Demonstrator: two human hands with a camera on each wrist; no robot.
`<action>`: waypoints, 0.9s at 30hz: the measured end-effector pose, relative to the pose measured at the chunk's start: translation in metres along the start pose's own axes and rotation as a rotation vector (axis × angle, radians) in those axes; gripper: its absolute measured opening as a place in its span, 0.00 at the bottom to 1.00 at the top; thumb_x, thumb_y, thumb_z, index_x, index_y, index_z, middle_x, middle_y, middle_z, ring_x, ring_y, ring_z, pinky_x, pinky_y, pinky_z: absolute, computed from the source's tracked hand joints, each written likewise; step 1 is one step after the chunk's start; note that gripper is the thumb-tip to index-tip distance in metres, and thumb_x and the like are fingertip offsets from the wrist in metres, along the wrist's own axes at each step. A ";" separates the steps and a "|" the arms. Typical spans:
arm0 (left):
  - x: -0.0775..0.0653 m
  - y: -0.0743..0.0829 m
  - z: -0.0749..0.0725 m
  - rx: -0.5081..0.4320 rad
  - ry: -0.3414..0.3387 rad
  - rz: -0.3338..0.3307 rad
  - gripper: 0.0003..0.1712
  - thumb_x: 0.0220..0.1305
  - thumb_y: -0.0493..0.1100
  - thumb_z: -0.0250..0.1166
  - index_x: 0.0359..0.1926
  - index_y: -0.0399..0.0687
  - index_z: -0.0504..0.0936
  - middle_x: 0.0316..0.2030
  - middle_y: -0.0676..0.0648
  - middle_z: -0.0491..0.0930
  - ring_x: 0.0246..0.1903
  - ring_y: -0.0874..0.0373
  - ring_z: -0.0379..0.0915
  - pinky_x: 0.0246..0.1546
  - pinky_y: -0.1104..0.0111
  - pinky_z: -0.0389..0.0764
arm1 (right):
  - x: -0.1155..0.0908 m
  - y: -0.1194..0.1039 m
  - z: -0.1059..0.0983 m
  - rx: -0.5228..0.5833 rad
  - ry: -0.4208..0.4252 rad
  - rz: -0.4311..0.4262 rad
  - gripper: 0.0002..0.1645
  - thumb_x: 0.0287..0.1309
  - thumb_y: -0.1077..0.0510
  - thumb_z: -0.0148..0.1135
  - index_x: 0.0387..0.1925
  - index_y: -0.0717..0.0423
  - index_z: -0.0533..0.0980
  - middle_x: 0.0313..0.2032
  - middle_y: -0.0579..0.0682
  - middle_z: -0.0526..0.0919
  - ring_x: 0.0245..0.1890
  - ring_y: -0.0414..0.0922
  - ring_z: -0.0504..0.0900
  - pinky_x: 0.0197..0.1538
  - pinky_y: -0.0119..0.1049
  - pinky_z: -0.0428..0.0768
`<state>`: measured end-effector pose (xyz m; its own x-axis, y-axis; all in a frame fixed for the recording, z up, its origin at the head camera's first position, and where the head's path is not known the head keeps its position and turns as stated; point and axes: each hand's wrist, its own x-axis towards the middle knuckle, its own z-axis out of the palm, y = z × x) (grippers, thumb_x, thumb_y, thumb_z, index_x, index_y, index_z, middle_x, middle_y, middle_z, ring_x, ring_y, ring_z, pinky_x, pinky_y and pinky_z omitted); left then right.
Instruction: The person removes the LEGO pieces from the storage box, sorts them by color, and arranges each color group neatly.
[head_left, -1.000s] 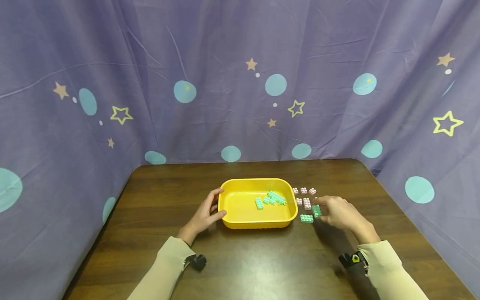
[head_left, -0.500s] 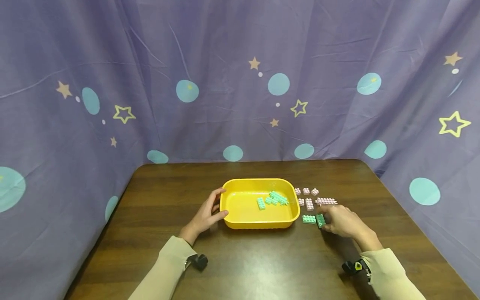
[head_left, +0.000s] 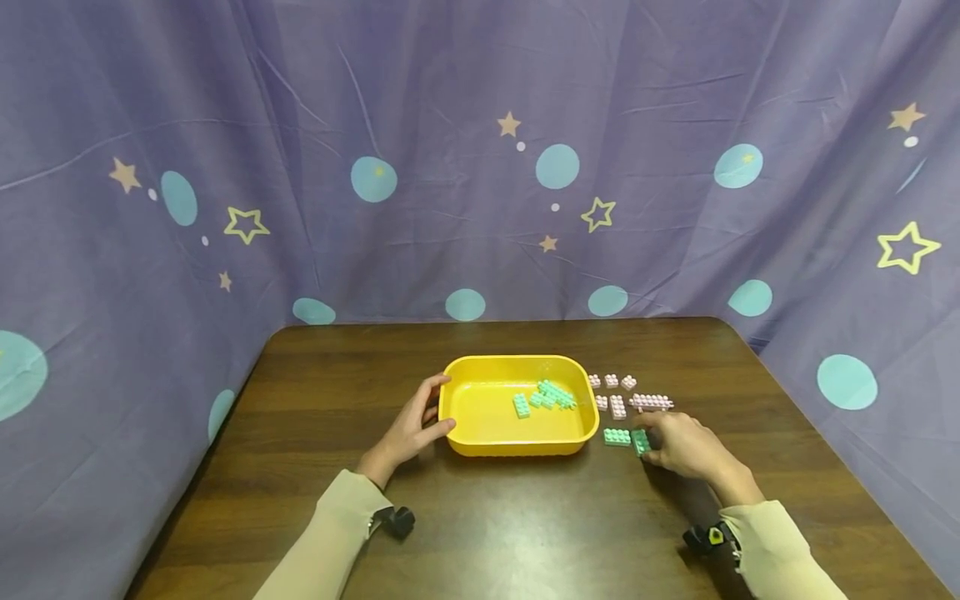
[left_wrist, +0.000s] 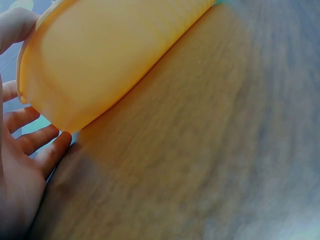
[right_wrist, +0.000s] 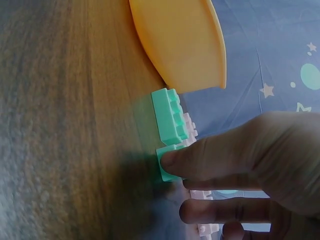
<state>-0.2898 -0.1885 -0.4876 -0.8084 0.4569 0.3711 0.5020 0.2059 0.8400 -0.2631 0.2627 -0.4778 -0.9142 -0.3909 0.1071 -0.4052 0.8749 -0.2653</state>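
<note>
1. Head view: a green brick (head_left: 641,442) sits outside the yellow tray (head_left: 517,450), between its 3 and 4 o'clock. I cannot tell whether the brick touches the bench (head_left: 510,525).
2. The right hand (head_left: 688,450) comes in from the brick's 4 o'clock, its fingers clamped on the brick. Right wrist view shows the lower fingers (right_wrist: 220,210) bent and spaced apart below it.
3. Just beside the held brick, toward 9 o'clock, lies a second green brick (head_left: 617,437), studs up, with its long side facing the person.
4. Between the held brick's 12 and 1 o'clock lies a long pink piece (head_left: 652,402), close to the right hand.
5. Near 11 o'clock from the held brick are five pink bricks (head_left: 618,407), a row of three small ones beyond a small one and a longer one.
6. At the tray's 9 o'clock end, the left hand (head_left: 408,427) holds it, fingers spread around the rim and end wall.
7. Inside the tray, a single green block (head_left: 521,406) lies near the middle and a green cluster (head_left: 553,395) toward 3 o'clock.
8. Pale sleeves (head_left: 772,542) reach in from 5 and 7 o'clock; a purple curtain (head_left: 450,100) hangs at 12.
</note>
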 end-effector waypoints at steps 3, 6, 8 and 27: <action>0.000 0.001 -0.001 0.004 -0.005 -0.015 0.39 0.62 0.32 0.63 0.68 0.25 0.54 0.69 0.23 0.52 0.65 0.26 0.57 0.58 0.39 0.69 | 0.000 0.000 0.000 0.004 -0.001 0.008 0.25 0.40 0.58 0.76 0.45 0.46 0.81 0.41 0.47 0.86 0.41 0.54 0.84 0.33 0.52 0.81; 0.000 0.001 -0.001 0.004 -0.007 -0.023 0.39 0.62 0.32 0.63 0.68 0.25 0.54 0.69 0.24 0.52 0.65 0.27 0.57 0.59 0.40 0.69 | 0.000 0.000 0.000 -0.002 0.004 0.010 0.25 0.39 0.57 0.76 0.45 0.46 0.81 0.41 0.47 0.86 0.40 0.53 0.84 0.33 0.52 0.80; 0.001 0.001 -0.001 0.002 -0.005 -0.021 0.39 0.62 0.32 0.63 0.68 0.26 0.54 0.69 0.25 0.53 0.66 0.28 0.57 0.59 0.41 0.69 | 0.000 -0.001 0.000 -0.006 0.005 0.013 0.26 0.39 0.57 0.77 0.45 0.46 0.81 0.41 0.47 0.86 0.39 0.53 0.84 0.33 0.52 0.80; 0.001 -0.002 -0.001 -0.020 -0.015 0.003 0.38 0.62 0.30 0.63 0.67 0.23 0.53 0.67 0.24 0.54 0.64 0.27 0.58 0.58 0.40 0.70 | 0.019 -0.009 -0.029 0.049 0.142 -0.049 0.19 0.50 0.55 0.73 0.46 0.52 0.82 0.42 0.49 0.87 0.31 0.42 0.81 0.34 0.40 0.79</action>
<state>-0.2921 -0.1895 -0.4888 -0.8020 0.4704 0.3681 0.4982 0.1868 0.8467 -0.2774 0.2558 -0.4456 -0.8870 -0.3855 0.2541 -0.4515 0.8394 -0.3027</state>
